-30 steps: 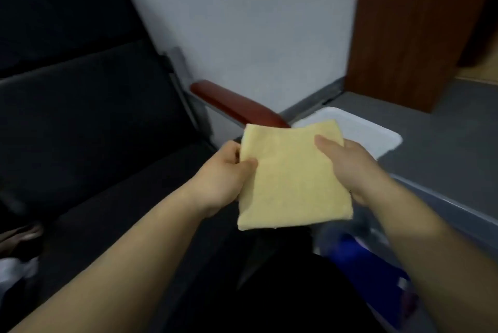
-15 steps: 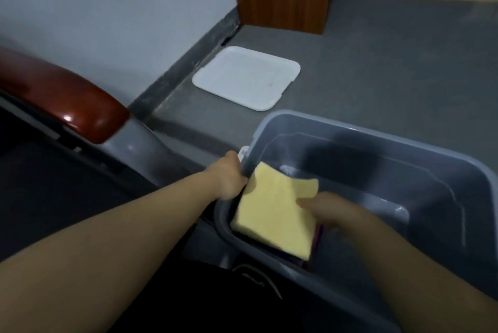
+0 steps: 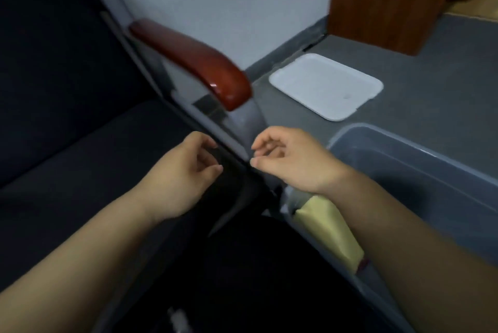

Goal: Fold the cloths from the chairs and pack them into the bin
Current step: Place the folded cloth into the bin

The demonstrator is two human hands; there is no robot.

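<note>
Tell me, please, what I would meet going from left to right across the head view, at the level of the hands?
Dark chair seat → left hand → right hand → grey bin. The yellow cloth lies below the right wrist inside the bin, so I leave it out of the order.

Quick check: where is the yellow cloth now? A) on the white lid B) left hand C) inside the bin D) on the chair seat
C: the yellow cloth lies in the near corner of the bin; the left hand and right hand hold nothing.
</note>
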